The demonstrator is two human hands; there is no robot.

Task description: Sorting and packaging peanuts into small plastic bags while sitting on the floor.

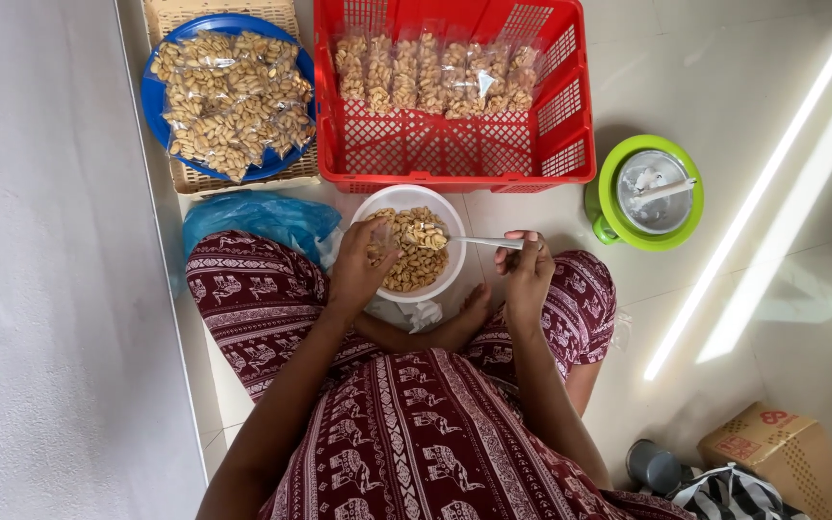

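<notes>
bowl (366, 207) before basket (455, 154) | plate (156, 96) left | scale (652, 193) right

A red basket (455, 144) is sitting on the floor, holding a row of clear filled packets (435, 72). Beside it a blue plate (156, 96) is lying on a woven tray (185, 178), piled with more packets. A green scale (647, 193) is standing apart, and a cardboard box (787, 457) is resting farther off.
</notes>
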